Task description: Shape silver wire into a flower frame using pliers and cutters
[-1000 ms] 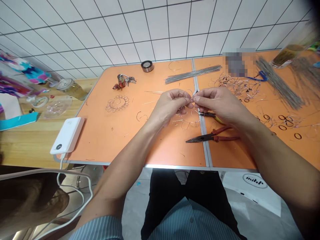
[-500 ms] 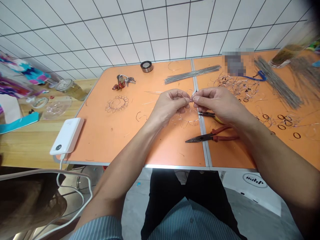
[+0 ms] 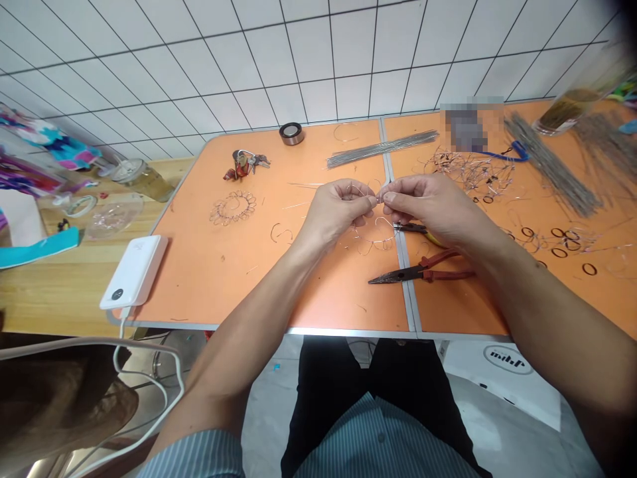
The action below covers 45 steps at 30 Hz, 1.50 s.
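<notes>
My left hand (image 3: 343, 207) and my right hand (image 3: 421, 199) meet above the orange table, thumbs and fingertips pinched on a thin looped wire ring (image 3: 375, 244). Its lower loops hang below the fingers; the pinched part is mostly hidden. Just under my right hand lie dark-jawed pliers (image 3: 412, 228) with a yellow handle, partly covered by the hand. Nearer the front edge rest red-handled long-nose pliers (image 3: 423, 272). To the left, a similar wire ring with loops around it (image 3: 233, 208) lies flat on the table.
A roll of tape (image 3: 291, 133), keys (image 3: 246, 163) and a bundle of straight wires (image 3: 383, 149) lie toward the wall. On the right are tangled wire pieces (image 3: 472, 169), small dark rings (image 3: 559, 253) and another wire bundle (image 3: 555, 166). A white power bank (image 3: 134, 271) sits left, cable attached.
My fingertips have come slightly closer together, and the wire between them has shifted a little. Both hands keep their pinch; the things on the table stay in place.
</notes>
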Motion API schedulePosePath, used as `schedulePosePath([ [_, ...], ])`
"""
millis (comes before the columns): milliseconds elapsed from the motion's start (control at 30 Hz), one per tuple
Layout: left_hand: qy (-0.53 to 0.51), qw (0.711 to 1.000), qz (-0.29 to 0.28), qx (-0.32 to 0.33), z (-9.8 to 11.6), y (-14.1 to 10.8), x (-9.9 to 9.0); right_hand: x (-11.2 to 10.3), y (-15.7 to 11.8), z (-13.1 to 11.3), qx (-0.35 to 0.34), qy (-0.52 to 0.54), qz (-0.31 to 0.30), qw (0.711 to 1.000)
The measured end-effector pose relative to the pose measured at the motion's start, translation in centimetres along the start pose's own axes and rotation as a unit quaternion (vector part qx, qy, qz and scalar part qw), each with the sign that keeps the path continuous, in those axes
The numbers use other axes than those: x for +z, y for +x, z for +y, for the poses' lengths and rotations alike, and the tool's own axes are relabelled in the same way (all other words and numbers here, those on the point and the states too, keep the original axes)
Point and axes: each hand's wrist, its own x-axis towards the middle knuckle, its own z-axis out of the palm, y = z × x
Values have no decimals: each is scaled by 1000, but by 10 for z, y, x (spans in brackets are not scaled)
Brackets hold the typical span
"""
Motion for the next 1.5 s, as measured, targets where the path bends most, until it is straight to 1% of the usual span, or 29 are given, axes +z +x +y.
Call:
schedulePosePath([
  [167, 14, 1000, 19, 20, -4, 2, -1, 5, -2, -4, -30, -52, 23, 998],
  [300, 16, 999, 29, 14, -4, 3, -1, 7, -1, -4, -34, -62, 32, 997],
  [667, -5, 1000, 5, -2, -2, 2, -3, 8, -3, -8, -38, -76, 39, 996],
  [800, -8, 1000, 8, -11, -1, 2, -4, 8, -4, -9, -44, -83, 42, 995],
  [900, -11, 1000, 7, -10, 1, 1, -3, 8, -4, -8, -36, -79, 49, 995],
  [1033, -1, 1000, -8, -17, 1, 0, -2, 9, -5, -7, -39, -61, 55, 996],
  [1233, 21, 998, -50, -21, -1, -2, -2, 8, -5, -9, -41, -73, 69, 994],
  [1500, 26, 997, -69, -11, 0, -4, 0, 9, -5, -10, -28, -51, 77, 995],
])
